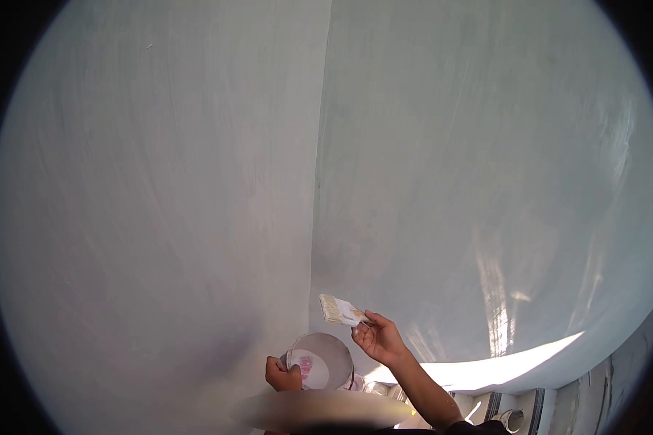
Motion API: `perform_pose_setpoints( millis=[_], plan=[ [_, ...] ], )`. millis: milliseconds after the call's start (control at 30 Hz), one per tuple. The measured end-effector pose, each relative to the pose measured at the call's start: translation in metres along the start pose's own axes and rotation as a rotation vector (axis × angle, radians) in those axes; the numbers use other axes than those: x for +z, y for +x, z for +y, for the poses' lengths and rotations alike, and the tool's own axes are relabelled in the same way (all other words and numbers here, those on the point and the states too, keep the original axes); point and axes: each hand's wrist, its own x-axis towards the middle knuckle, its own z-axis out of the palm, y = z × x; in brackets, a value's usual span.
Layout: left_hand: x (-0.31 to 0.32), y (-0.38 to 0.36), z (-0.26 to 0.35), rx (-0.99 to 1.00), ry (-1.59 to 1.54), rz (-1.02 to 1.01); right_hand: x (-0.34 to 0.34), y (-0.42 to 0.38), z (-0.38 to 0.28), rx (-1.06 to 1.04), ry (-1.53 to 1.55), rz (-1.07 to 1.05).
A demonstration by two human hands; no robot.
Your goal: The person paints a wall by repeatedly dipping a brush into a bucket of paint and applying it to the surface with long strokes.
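A grey bucket (pixel 331 353) hangs at the bottom centre, with whitish liquid and a pink patch showing inside. My left hand (pixel 283 375) is closed on its left rim. Up and to the right of the bucket, my right hand (pixel 379 338) grips a wide paint brush (pixel 341 310) by its handle. The brush's pale bristles point left, toward the wall corner, and are coated with white. Whether the bristles touch the wall cannot be told.
Two grey-green walls (pixel 159 181) meet at a vertical corner above the bucket. Bright sunlight falls along the lower right. Below it are a round pipe-like object (pixel 513 420) and dark-striped ledges (pixel 535 412). A blurred pale shape (pixel 323 409) covers the bottom centre.
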Motion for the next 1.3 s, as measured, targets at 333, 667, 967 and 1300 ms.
perform_pose_setpoints(
  millis=[333, 667, 967, 1300],
  plan=[
    [-0.005, -0.021, -0.049, 0.058, 0.009, 0.028, 0.315, -0.003, -0.157, -0.839, -0.775, -0.268],
    [0.015, -0.049, -0.071, -0.059, -0.048, -0.048, 0.608, 0.004, -0.193, -2.836, -2.018, -0.035],
    [0.020, -0.088, -0.085, -0.132, -0.163, -0.025, 0.564, 0.008, -0.184, -2.576, -2.374, 0.485],
    [0.007, -0.112, -0.049, 0.000, 0.053, -0.040, 0.590, -0.010, -0.278, -2.890, -1.973, 0.381]
  ],
)
